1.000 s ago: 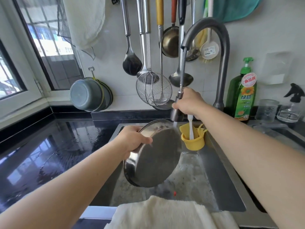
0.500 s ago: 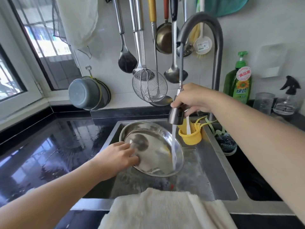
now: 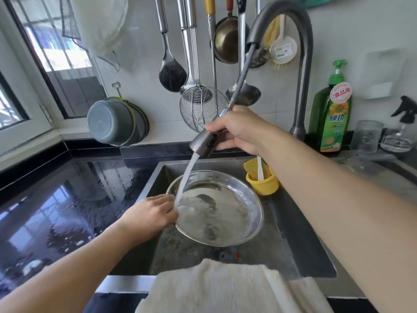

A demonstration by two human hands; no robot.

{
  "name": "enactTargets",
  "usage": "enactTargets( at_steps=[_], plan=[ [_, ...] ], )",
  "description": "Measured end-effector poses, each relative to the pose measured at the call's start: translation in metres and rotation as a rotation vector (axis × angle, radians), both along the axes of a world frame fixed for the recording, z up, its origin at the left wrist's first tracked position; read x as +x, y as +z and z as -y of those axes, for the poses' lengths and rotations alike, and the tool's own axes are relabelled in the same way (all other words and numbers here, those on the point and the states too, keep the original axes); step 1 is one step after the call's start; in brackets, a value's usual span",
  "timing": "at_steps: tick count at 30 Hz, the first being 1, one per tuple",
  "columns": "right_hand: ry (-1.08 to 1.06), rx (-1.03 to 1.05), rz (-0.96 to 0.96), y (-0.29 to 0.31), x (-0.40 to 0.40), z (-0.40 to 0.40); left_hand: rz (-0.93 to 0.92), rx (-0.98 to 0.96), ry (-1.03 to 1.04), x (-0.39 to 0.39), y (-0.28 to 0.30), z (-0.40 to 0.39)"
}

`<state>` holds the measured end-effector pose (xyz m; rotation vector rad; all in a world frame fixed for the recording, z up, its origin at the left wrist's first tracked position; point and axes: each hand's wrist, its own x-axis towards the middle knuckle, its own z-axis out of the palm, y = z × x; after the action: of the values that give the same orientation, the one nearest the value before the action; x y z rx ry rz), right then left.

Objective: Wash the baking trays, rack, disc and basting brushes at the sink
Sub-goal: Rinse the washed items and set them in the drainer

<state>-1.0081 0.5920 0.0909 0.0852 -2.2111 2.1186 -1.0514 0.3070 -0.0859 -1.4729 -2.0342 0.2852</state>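
A round steel baking tray is held over the sink, its hollow side facing up and tilted slightly. My left hand grips its left rim. My right hand holds the pull-out spray head of the tap, its hose drawn out of the spout. A stream of water runs down and to the left onto the tray's left edge beside my left fingers. A yellow silicone cup with a white brush handle in it stands at the sink's back right.
A cream towel drapes over the sink's front edge. Ladles, a wire skimmer and a small pan hang on the wall behind. A green soap bottle, a glass and a spray bottle stand at right. The wet black counter lies to the left.
The tray went from upright with its underside towards me to lying hollow side up. My right hand pulled the spray head out and left, and water now runs onto the tray's left edge.
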Motion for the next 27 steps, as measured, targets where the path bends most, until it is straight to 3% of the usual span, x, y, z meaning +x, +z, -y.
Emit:
enactTargets(
  at_steps=[4, 10, 16, 22, 27],
  plan=[
    [-0.057, -0.028, -0.033, -0.005, -0.011, 0.006, -0.014, -0.008, -0.009, -0.006, -0.007, -0.001],
    [-0.312, 0.032, -0.100, -0.019, -0.028, 0.005, -0.112, -0.002, -0.112, -0.010, 0.003, -0.003],
    [-0.504, 0.390, -0.149, -0.027, -0.027, -0.020, -0.172, -0.061, -0.109, -0.014, 0.008, 0.011],
    [-0.443, 0.696, -0.039, -0.011, 0.006, -0.049, -0.185, -0.073, -0.094, -0.013, 0.015, 0.011],
    [-0.268, 0.580, 0.081, 0.002, 0.032, -0.058, -0.214, -0.070, -0.072, -0.014, 0.021, 0.007]
  ],
)
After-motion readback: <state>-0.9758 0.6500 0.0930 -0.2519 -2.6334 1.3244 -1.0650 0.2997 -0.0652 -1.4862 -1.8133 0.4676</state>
